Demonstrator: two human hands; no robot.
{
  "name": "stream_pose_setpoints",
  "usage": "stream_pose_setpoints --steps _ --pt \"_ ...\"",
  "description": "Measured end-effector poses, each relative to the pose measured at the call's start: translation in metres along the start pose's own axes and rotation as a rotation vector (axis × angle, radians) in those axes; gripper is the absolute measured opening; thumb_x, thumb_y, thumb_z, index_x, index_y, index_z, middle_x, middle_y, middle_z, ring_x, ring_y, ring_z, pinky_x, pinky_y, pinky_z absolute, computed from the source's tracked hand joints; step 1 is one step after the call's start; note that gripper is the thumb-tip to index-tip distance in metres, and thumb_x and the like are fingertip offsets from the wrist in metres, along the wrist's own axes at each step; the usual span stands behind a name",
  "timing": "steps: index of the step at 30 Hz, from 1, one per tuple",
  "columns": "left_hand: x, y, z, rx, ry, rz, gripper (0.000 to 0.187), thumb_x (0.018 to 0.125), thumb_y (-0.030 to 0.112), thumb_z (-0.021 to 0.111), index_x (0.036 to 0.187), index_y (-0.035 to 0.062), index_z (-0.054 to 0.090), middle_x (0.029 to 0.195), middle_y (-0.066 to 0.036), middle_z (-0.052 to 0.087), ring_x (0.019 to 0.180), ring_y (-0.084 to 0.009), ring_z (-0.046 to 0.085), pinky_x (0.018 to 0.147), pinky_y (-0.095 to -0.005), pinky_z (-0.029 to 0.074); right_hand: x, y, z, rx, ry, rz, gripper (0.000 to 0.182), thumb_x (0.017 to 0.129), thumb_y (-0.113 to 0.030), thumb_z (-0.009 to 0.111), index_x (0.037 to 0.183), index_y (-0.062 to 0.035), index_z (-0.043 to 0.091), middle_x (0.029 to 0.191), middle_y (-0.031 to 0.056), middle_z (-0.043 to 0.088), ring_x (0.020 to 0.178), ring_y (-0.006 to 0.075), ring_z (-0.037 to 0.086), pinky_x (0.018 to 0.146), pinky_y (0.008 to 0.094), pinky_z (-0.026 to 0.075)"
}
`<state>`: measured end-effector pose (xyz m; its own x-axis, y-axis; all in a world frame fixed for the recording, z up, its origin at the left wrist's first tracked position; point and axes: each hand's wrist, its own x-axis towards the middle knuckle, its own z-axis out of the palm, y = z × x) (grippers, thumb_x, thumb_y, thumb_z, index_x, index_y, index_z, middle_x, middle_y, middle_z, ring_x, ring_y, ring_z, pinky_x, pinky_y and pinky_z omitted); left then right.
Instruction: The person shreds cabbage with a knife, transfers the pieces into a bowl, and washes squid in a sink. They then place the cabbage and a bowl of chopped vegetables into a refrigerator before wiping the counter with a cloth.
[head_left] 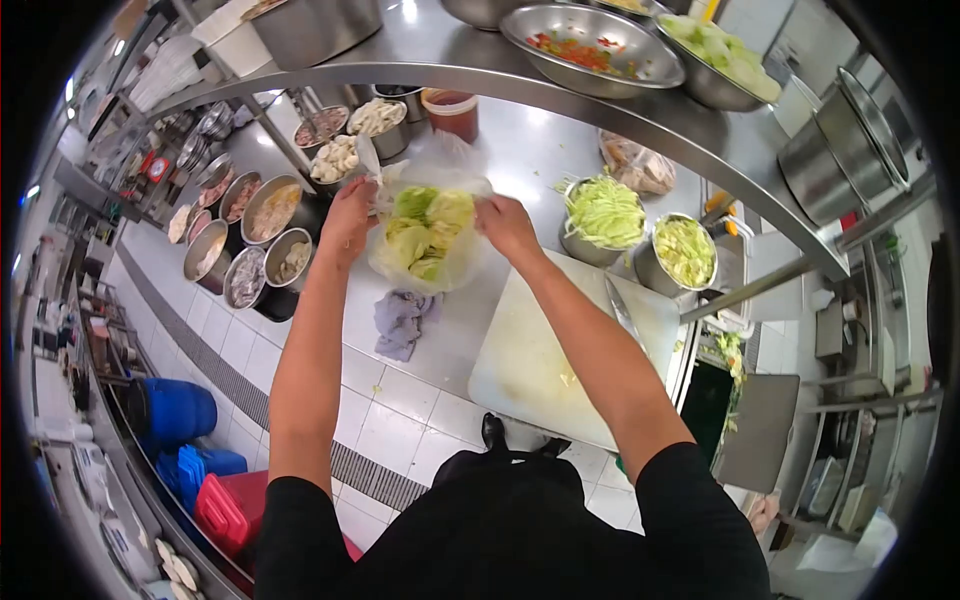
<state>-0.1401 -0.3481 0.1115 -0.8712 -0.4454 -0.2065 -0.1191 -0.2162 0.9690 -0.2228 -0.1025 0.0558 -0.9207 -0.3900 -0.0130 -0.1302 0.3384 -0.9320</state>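
A clear plastic bag [385,262] with pale green cabbage pieces [430,232] inside is held over the steel counter. My left hand [352,212] is closed on the bag's left rim, and my right hand [507,225] grips the right rim, so the mouth is stretched between them. Just below the bag lies a crumpled grey-purple cloth [403,322]. To the right, a white cutting board [520,350] carries a knife [622,305], partly behind my right forearm. Beyond the board stands a metal pot of shredded cabbage [604,212].
A second pot of chopped cabbage [685,252] stands at the right. Several metal containers of cut food, including a bowl [272,210], crowd the left side. Overhead, a steel shelf [450,76] crosses the counter, bearing a bowl of chopped peppers [590,50]. A red-brown tub [451,115] sits behind the bag.
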Motion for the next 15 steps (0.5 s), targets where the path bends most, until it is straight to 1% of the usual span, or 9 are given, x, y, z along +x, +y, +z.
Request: stream_pose_setpoints --steps 1,3,4,6,8,10,11,13,15 --pt "-0.006 0.001 0.005 -0.032 -0.09 0.001 0.036 0.093 0.026 0.058 0.124 0.0068 0.056 0.109 -0.001 0.061 0.098 -0.0154 0.056 0.083 -0.0343 0.044 -0.002 -0.014 -0.003 0.11 -0.027 -0.007 0.036 0.092 -0.033 0.053 0.088 0.0001 0.065 0.078 0.0183 0.066 0.074 0.0294 0.065 0.069 0.0403 0.049" --pt "-0.013 0.001 0.015 -0.108 -0.183 0.025 0.039 0.093 0.028 0.06 0.125 0.006 0.055 0.111 -0.001 0.061 0.1 -0.0162 0.057 0.086 -0.0358 0.045 -0.015 -0.043 -0.016 0.122 -0.014 -0.098 0.029 0.095 -0.024 0.052 0.092 0.0002 0.066 0.073 0.0036 0.063 0.067 0.0155 0.057 0.068 0.0309 0.047" --pt "-0.019 -0.003 0.028 -0.188 -0.257 0.041 0.042 0.092 0.029 0.062 0.126 0.0051 0.054 0.114 -0.002 0.061 0.103 -0.017 0.058 0.088 -0.0373 0.045 -0.024 -0.055 -0.022 0.163 0.016 -0.097 0.028 0.094 -0.024 0.053 0.092 0.0003 0.066 0.076 0.0055 0.064 0.07 0.0166 0.059 0.069 0.0318 0.048" --pt "-0.063 0.011 0.062 -0.126 -0.485 0.07 0.052 0.09 0.033 0.067 0.13 0.0041 0.051 0.122 -0.006 0.058 0.111 -0.0185 0.057 0.095 -0.0366 0.045 -0.052 -0.073 -0.036 0.214 0.129 -0.163 0.027 0.092 -0.024 0.056 0.093 0.0009 0.066 0.084 0.0099 0.065 0.076 0.02 0.061 0.072 0.0342 0.048" --pt "-0.108 0.002 0.098 0.231 -0.538 0.232 0.053 0.09 0.029 0.065 0.133 0.0022 0.049 0.126 -0.009 0.057 0.115 -0.0178 0.055 0.098 -0.0318 0.044 -0.091 -0.098 -0.053 0.16 0.195 -0.266 0.027 0.09 -0.024 0.06 0.093 0.0018 0.066 0.092 0.0142 0.063 0.085 0.0257 0.062 0.076 0.0372 0.048" --pt "-0.141 -0.016 0.133 0.532 -0.493 0.561 0.05 0.088 0.023 0.065 0.13 0.0001 0.051 0.119 -0.009 0.06 0.112 -0.0171 0.056 0.094 -0.0286 0.046 -0.128 -0.102 -0.058 0.029 0.225 -0.358 0.027 0.089 -0.025 0.062 0.091 0.0017 0.067 0.095 0.0154 0.061 0.089 0.0304 0.06 0.078 0.0388 0.048" --pt "-0.148 -0.025 0.142 0.529 -0.535 0.568 0.05 0.088 0.023 0.065 0.13 0.0001 0.051 0.119 -0.009 0.06 0.112 -0.0171 0.056 0.094 -0.0286 0.046 -0.144 -0.099 -0.059 -0.041 0.265 -0.425 0.027 0.089 -0.025 0.063 0.09 0.0011 0.067 0.096 0.0148 0.059 0.089 0.0318 0.059 0.078 0.039 0.047" --pt "-0.158 -0.044 0.164 0.084 -0.514 0.16 0.039 0.087 0.014 0.061 0.123 -0.0006 0.056 0.113 -0.008 0.062 0.106 -0.0153 0.059 0.088 -0.0281 0.048 -0.178 -0.092 -0.077 -0.036 0.289 -0.375 0.027 0.09 -0.026 0.062 0.09 0.0006 0.067 0.097 0.0143 0.059 0.089 0.0321 0.059 0.078 0.039 0.048" --pt "-0.168 -0.055 0.177 0.042 -0.559 0.072 0.033 0.087 0.011 0.06 0.118 -0.0009 0.058 0.11 -0.007 0.063 0.102 -0.0145 0.059 0.085 -0.0276 0.048 -0.213 -0.084 -0.104 -0.031 0.305 -0.313 0.027 0.091 -0.026 0.062 0.09 0.0001 0.068 0.099 0.0138 0.059 0.089 0.0325 0.058 0.078 0.0389 0.048"
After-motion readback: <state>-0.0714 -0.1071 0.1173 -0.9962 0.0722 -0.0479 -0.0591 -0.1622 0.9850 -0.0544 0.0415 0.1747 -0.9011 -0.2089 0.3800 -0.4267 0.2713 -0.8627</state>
